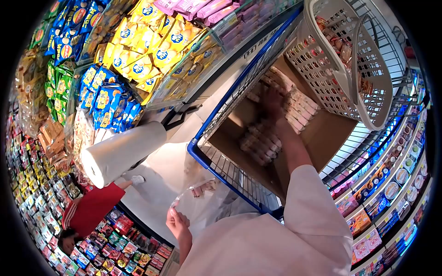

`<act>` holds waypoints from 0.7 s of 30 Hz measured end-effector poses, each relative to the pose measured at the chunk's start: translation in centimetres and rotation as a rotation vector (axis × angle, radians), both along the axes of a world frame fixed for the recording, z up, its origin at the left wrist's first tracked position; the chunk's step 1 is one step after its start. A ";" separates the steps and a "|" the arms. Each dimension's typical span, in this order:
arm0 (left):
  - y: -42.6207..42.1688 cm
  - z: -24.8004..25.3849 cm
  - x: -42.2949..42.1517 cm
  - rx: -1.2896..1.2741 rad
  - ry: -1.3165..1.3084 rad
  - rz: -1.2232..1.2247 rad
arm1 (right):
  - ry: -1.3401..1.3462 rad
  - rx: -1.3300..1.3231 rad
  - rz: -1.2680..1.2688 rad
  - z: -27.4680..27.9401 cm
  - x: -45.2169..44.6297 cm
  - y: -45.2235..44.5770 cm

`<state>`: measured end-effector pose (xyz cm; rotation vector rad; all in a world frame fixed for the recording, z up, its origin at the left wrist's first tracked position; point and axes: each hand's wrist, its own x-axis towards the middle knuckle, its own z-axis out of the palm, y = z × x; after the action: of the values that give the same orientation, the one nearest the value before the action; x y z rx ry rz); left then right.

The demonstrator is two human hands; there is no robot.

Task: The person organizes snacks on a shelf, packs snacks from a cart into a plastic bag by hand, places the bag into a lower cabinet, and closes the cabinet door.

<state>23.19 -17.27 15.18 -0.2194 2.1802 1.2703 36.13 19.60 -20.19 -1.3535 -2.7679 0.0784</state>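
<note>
My left hand [178,221] is closed on the edge of a clear plastic bag [209,204], which hangs beside the cart and has a few pinkish packets in it. My right hand [271,102] reaches down into a cardboard box [329,138] inside the blue-edged shopping cart [230,94]. Rows of wrapped pinkish packets [299,110] lie in the box, with another group [261,143] nearer me. The right fingers are among the packets, dim and blurred, so their grip cannot be made out.
A beige basket [368,87] with red-wrapped items rests on the cart. At the left are a plastic bag roll [124,149] and bins of yellow packets [161,53]. A person in red [92,209] stands beyond. Stocked shelves [391,191] line the right.
</note>
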 end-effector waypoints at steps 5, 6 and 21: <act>0.2 0.0 -0.9 0.007 0.003 -0.027 | 0.020 -0.102 0.099 0.5 0.4 -0.7; 0.0 0.2 -1.2 0.018 -0.010 -0.022 | 0.027 -0.103 0.102 1.3 0.8 -1.0; -1.4 0.7 -7.0 0.210 0.035 -0.171 | 1.541 -1.590 -0.839 37.2 2.6 -16.7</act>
<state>16.22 -18.70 15.87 0.0724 2.0271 1.4000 38.69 2.90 17.06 -1.2369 -0.4296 2.1975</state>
